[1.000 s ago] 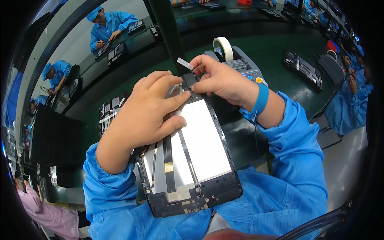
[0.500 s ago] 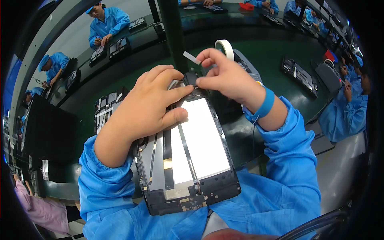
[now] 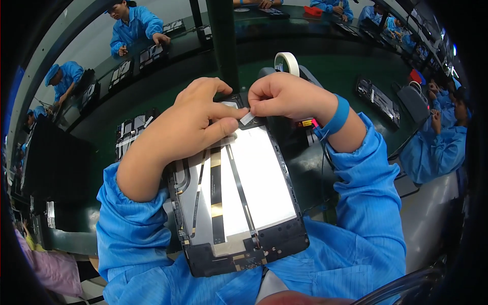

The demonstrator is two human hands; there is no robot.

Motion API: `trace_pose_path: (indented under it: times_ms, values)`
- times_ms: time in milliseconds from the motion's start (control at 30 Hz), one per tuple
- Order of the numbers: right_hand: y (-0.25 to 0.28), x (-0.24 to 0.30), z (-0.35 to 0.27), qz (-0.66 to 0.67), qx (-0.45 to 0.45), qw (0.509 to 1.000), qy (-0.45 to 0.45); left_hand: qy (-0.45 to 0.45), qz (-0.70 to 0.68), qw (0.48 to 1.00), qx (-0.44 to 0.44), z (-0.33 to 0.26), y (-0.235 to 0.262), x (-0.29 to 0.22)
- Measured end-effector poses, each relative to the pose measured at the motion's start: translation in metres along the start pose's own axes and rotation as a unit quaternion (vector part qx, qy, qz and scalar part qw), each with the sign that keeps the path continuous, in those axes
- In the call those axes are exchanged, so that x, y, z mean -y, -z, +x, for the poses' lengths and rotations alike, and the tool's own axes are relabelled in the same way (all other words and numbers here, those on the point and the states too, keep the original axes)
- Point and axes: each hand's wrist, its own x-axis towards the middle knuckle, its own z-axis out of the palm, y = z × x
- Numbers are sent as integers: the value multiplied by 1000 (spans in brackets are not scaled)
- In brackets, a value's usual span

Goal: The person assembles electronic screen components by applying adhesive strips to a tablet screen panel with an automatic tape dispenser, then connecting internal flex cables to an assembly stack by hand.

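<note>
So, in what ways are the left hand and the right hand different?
The left hand is spread over the opened device; the right hand is closed in a pinch at a small pale strip. The right hand has a blue wristband; the left hand shows none. Both are ungloved, near the device's upper end.

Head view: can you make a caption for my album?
Left hand across an opened flat device, right hand holding a small pale strip near its far end.

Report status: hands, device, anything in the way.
Right hand pinching pale strip at far end of opened device. Left hand spread over device, index fingertip beside strip. Left hand hides device's far-left section.
</note>
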Motion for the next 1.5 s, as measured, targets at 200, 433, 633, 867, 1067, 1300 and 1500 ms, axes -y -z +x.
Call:
trace_pose_path:
  times_ms: [200, 433, 633, 867, 1067, 1300, 1500]
  values:
    - [-2, -2, 4, -23, -15, 1000, 4, 36, 46, 998, -21, 10, -2, -4]
    - [-5, 7, 6, -66, -35, 995, -61, 88, 39, 995, -23, 19, 0, -17]
    - [-6, 15, 1, 60, -62, 975, -207, 124, -33, 991, 31, 35, 8, -10]
    - [-37, 10, -14, 289, -109, 931, -194, 249, -18, 967, 45, 38, 14, -26]
    - [-49, 9, -19, 239, -179, 937, -184, 129, 120, 972, -154, 2, 2, -15]
    - [-111, 5, -124, 19, -222, 974, 49, 138, -352, 885, -272, -140, -41, -36]
    - [-148, 39, -124, 314, -206, 926, 45, 104, -405, 879, -228, -150, -68, -49]
